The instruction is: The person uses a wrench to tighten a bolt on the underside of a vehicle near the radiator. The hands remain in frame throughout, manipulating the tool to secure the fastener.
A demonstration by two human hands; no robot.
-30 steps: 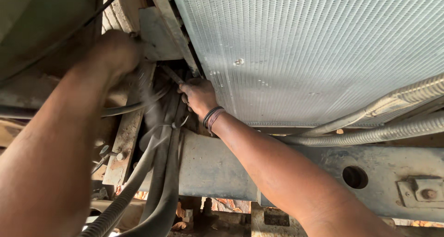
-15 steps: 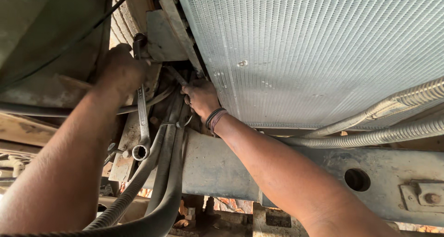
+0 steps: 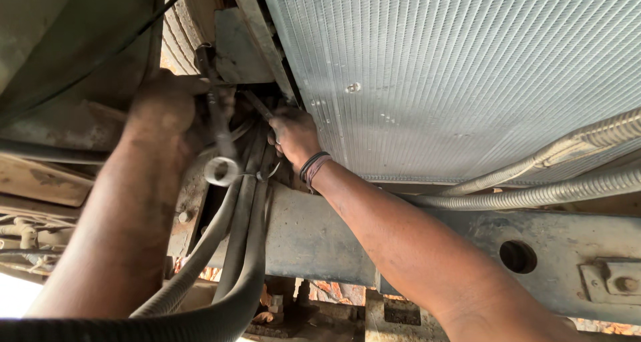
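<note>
I look up at the underside of a vehicle. My left hand (image 3: pixel 167 108) is closed round the shaft of a metal ring spanner (image 3: pixel 219 142), whose ring end hangs below my fingers. My right hand (image 3: pixel 292 136), with dark bands on the wrist, grips a second slim spanner (image 3: pixel 257 105) that angles up into the dark gap beside a grey metal bracket (image 3: pixel 237 45). What the tools sit on is hidden in shadow between the two hands.
A large finned radiator (image 3: pixel 467 75) fills the upper right. Two corrugated hoses (image 3: pixel 554 175) run under it. Black rubber hoses (image 3: pixel 234 248) drop down the middle. A rusty cross member (image 3: pixel 567 248) with a round hole spans the lower right.
My left hand has pulled the ring spanner into view and swung it a little to the right. The right hand has stayed at the same spot with its tool.
</note>
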